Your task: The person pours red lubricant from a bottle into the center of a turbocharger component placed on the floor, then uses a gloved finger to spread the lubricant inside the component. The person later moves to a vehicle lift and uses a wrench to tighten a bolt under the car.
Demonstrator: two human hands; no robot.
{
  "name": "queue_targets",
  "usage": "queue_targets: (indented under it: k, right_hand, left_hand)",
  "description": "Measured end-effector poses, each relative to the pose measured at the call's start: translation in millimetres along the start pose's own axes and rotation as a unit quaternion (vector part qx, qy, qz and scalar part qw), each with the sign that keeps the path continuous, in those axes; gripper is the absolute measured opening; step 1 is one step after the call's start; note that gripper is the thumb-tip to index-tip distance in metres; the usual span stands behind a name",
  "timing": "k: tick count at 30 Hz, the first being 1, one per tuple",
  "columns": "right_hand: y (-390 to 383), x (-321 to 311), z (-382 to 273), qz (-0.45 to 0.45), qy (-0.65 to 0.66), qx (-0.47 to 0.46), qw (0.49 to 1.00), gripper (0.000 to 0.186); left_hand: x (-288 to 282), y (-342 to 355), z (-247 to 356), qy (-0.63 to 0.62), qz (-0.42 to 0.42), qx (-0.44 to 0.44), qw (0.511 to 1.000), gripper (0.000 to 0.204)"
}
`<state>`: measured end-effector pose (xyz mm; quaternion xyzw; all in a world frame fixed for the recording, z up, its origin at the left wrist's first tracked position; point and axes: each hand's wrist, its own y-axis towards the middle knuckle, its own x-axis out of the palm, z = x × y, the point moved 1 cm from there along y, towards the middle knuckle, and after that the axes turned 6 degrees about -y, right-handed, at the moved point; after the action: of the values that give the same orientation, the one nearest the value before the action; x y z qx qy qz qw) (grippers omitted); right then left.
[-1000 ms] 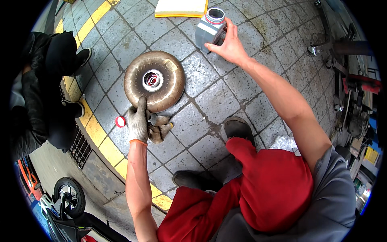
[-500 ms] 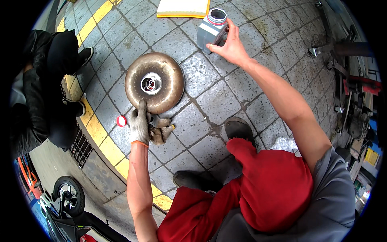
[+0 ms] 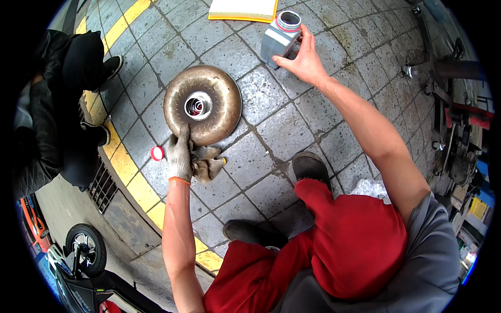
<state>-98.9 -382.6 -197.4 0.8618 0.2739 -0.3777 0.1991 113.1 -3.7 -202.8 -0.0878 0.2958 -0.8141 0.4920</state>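
Observation:
A round bronze-coloured metal torque converter (image 3: 219, 88) lies flat on the tiles, a bright steel hub in its centre hole. My left hand (image 3: 179, 158), in a grey work glove with an orange cuff, reaches its near rim. The index finger stretches onto the metal, and nothing shows in the hand. Beside it lies a crumpled, dirty work glove (image 3: 206, 169). With my bare right hand (image 3: 305, 60) I grip a grey plastic bottle (image 3: 276, 44) from its right side. The bottle's wide mouth is uncapped, and the hand's fingertips are partly hidden behind it.
A red and white cap (image 3: 157, 153) lies left of my gloved hand. At the far edge is a yellow-edged pleated filter (image 3: 242, 9). A person in dark clothes (image 3: 44, 120) sits at left, near a floor grate (image 3: 103, 190) and a motorbike (image 3: 86, 255). Shop equipment (image 3: 443, 99) stands at right.
The whole view has shifted slightly. My left index finger still touches the converter, and my right hand keeps its grip on the bottle.

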Motion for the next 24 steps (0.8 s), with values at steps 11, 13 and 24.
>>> queue_targets:
  k: [11,13,24]
  right_hand:
    - [2,6,8,0.008,0.015,-0.004,1.000,0.127]
    - [2,5,9,0.003,0.014,-0.003,1.000,0.128]
    - [2,3,5,-0.008,0.012,-0.003,1.000,0.129]
  left_hand:
    - [0,18,9,-0.030,-0.001,-0.049,0.998,0.070]
    - [6,19,12,-0.018,0.009,-0.040,0.999,0.072]
    - [-4,29,10,0.014,-0.001,-0.048,0.999,0.082]
